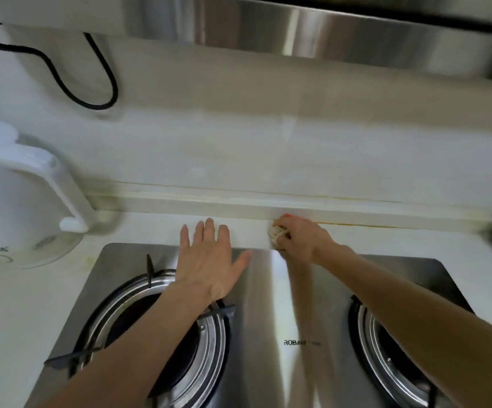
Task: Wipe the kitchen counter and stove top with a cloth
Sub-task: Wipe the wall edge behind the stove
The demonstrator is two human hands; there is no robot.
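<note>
head view: only one view is given; everything below is read from it.
cloth: a small bunched cloth (274, 234) is seen on the strip of worktop (253, 234) behind the stove top (271, 290), close against the low back ledge (238, 206).
right grip: the right hand (297, 235) is curled round the cloth, fingers closed over it and pressing it down.
left grip: the left hand (212, 260) is laid flat, fingers spread and straight, nothing held, across the stove's rear edge.
key relation: the strip runs left to right along the ledge; the flat hand lies just left of the cloth, the nearer obstacle.
open room: more free strip is judged to lie rightward, where an orange-stained seam (356, 224) follows the ledge.
edges: a white kettle (18, 207) stands at far left, well apart; burners (162, 328) sit nearer the person.
</note>
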